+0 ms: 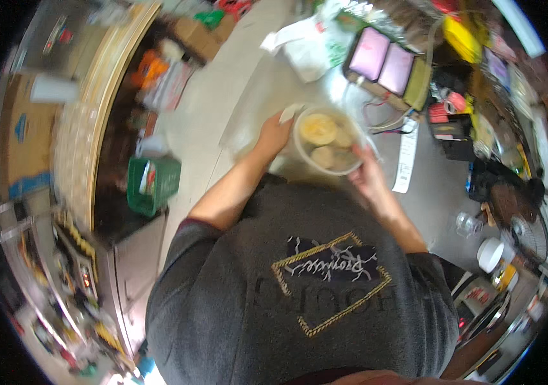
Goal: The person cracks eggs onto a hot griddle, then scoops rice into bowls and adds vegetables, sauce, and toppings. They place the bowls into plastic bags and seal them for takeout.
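A round clear plastic tub (297,144) is held in front of my chest, over the metal counter (437,176). My right hand (370,173) grips its right rim, fingers over the edge. Inside lie several pale rounded food pieces (324,157) and a yellowish round one (318,129), their kind blurred. Left of the tub, my left hand (275,136) is closed with a small pale flat piece (290,113) at its fingertips. Motion blur hides what that piece is.
Two pink-lit screens (383,61) stand at the counter's far side, with cables and a paper strip (405,157) near them. White plastic bags (303,48) lie at the back. A fan (524,221) stands at right, a green bin (152,185) at left beside a wooden-edged shelf (110,96).
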Demonstrator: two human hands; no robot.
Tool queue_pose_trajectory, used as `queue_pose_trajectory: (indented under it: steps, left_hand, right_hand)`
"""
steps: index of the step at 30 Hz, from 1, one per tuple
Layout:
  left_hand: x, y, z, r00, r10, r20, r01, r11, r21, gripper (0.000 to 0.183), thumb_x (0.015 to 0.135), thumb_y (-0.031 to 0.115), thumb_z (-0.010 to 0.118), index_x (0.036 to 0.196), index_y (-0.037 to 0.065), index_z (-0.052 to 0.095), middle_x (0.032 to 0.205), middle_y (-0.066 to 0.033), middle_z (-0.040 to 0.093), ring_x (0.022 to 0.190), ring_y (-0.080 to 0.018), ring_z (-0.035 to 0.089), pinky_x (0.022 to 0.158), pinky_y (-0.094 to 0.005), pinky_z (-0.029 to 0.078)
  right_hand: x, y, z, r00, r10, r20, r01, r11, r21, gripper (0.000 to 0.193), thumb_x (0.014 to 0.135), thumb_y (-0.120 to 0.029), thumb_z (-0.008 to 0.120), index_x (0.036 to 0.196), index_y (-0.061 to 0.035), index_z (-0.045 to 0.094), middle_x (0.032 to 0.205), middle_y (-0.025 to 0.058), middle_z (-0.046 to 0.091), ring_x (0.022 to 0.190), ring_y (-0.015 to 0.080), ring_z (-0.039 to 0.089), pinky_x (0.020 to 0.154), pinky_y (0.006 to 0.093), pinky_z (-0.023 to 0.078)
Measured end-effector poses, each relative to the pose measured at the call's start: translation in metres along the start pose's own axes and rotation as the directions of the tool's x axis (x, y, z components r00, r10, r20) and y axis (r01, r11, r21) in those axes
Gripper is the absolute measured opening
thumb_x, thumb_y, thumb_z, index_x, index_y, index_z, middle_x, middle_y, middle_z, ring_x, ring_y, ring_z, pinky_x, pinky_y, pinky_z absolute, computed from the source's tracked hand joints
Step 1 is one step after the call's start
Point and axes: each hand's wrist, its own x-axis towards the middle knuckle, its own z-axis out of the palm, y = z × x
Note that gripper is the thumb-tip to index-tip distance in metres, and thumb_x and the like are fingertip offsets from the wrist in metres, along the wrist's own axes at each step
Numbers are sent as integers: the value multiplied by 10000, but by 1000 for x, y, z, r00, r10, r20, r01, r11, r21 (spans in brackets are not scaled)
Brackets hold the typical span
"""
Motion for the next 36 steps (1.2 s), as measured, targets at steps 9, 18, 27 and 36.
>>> queue_pose_trajectory:
  steps: [9,18,27,36]
  left_hand:
    - [-8,7,0,971,232,49,-236,932,274,500,838,188,649,1241,-29,447,1099,-204,615,1034,-322,593,884,-372,458]
    - [-2,23,11,984,109,139,-67,959,-276,296,884,103,609,1152,-1,541,1062,-82,633,951,-140,585,836,-280,456]
    - [-4,7,1,974,-63,217,140,922,-360,381,896,142,601,1222,-21,490,1181,-113,578,1058,-172,551,911,-300,432]
    - [-19,21,-7,997,-55,-54,51,995,-81,477,909,321,581,1152,-85,524,1099,-192,608,1002,-229,566,853,-342,454]
  right_hand:
    - [-5,-62,-24,855,-485,182,373,333,-866,388,883,-188,617,1252,-95,545,964,94,666,785,169,643,716,301,510]
    - [151,-277,72,638,-770,37,168,92,-981,452,807,-526,608,814,-77,660,834,135,678,823,305,650,729,413,490]
    - [208,-303,72,577,-796,-181,-15,212,-977,492,820,-409,453,1023,-19,675,1145,254,585,1047,377,590,926,382,456]
    - [12,-144,-65,912,-323,255,411,719,-560,145,909,-64,537,1047,-67,584,941,18,626,852,73,577,763,237,476]
